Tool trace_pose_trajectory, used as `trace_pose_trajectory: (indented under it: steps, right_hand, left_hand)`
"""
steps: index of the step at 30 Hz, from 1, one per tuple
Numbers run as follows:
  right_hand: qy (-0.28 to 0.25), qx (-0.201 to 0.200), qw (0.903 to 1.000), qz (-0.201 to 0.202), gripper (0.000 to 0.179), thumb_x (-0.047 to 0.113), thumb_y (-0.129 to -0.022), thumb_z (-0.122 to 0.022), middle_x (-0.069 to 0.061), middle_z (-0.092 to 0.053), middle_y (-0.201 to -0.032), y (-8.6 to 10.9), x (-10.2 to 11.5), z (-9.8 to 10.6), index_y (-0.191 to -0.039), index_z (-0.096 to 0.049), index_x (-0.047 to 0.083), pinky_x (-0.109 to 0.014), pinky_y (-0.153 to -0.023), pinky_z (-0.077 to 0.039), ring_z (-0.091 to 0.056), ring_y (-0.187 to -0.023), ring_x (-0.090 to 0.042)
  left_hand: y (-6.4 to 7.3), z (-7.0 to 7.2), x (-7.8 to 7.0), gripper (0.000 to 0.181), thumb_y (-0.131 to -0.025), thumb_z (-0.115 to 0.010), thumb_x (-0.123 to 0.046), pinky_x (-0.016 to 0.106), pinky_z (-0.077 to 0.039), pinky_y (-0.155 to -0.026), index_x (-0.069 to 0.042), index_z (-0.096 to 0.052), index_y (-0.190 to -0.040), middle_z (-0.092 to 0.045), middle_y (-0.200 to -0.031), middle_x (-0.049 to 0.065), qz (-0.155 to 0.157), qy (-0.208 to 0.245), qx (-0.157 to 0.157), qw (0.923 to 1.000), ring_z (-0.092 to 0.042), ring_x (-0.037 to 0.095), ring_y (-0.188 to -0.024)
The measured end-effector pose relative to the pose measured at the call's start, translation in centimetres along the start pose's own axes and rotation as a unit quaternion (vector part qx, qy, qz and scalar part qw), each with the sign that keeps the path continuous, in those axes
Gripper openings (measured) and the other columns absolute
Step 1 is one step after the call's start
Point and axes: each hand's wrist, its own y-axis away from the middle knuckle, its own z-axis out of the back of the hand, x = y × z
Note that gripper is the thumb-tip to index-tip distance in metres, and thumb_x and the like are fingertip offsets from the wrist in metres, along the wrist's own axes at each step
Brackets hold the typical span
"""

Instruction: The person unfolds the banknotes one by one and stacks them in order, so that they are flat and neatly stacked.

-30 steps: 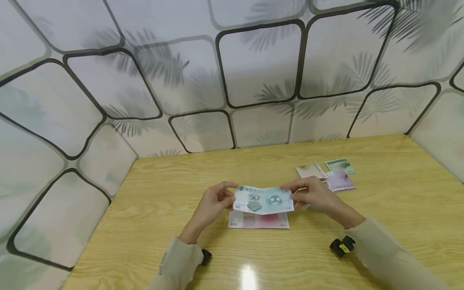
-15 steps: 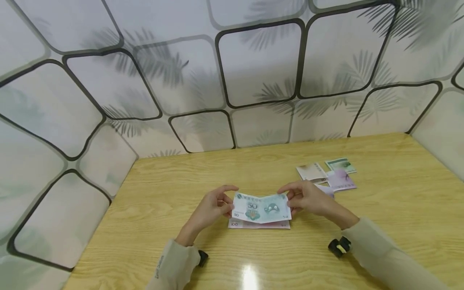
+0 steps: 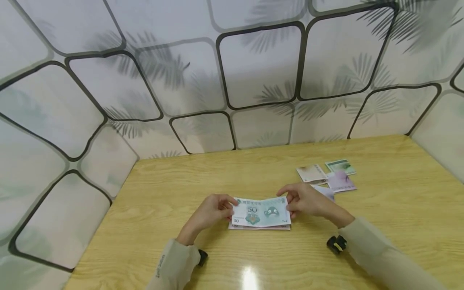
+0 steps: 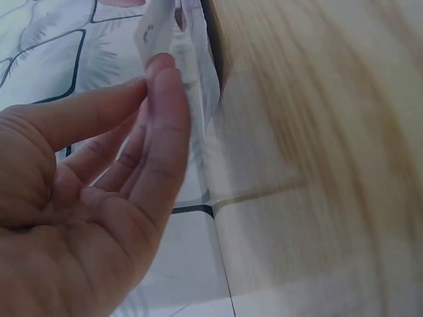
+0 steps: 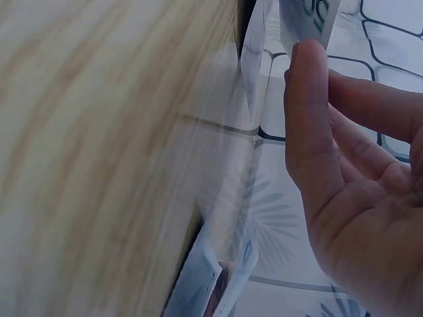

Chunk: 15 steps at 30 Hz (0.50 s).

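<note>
A pale green banknote (image 3: 261, 212) printed with 50 and a cartoon face is held flat and level, slightly creased down its middle. My left hand (image 3: 212, 212) pinches its left end between thumb and fingers, and my right hand (image 3: 308, 199) pinches the right end. In the left wrist view the note's edge (image 4: 155, 33) sits between the fingertips; the right wrist view has the corner (image 5: 310, 20) in the right hand's pinch. Under it lies a pink 100 banknote (image 3: 259, 227), mostly covered, only its near edge showing.
On the wooden table (image 3: 174, 177), right of the hands, lie several folded notes: a tan one (image 3: 311, 173), a green one (image 3: 340, 166), a purple one (image 3: 340, 181) and a bluish one (image 3: 324, 192) partly behind the right hand. A patterned wall (image 3: 261, 68) closes off the back.
Both hands have lowered the green note toward the near side, so it now covers nearly all of the pink note. The bluish note beside the right hand has come more into view.
</note>
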Motion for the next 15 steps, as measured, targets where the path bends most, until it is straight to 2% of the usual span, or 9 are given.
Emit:
trace_pose_trajectory:
  steps: [10, 15]
  right_hand:
    - [-0.004, 0.018, 0.9997, -0.018, 0.037, -0.017, -0.083, -0.061, -0.006, -0.062, -0.074, -0.41, -0.18, 0.04, -0.120, -0.056, -0.020, -0.030, -0.056, -0.059, -0.065, -0.059, -0.018]
    - [-0.010, 0.031, 0.9991, -0.028, 0.033, -0.018, -0.086, -0.059, -0.007, -0.064, -0.075, -0.31, -0.02, 0.11, -0.118, -0.056, -0.020, -0.029, -0.056, -0.059, -0.065, -0.060, -0.017]
  left_hand:
    - [0.08, 0.18, 0.06, 0.020, -0.094, -0.059, 0.013, 0.032, -0.060, -0.070, 0.012, -0.069, -0.111, -0.065, -0.087, 0.010, 0.016, -0.018, 0.014, 0.9996, -0.062, 0.017, -0.078]
    - [0.10, 0.18, -0.05, 0.020, -0.094, -0.061, 0.012, 0.030, -0.059, -0.068, 0.011, -0.069, -0.112, -0.064, -0.089, 0.010, 0.043, -0.031, 0.014, 0.9985, -0.062, 0.016, -0.077]
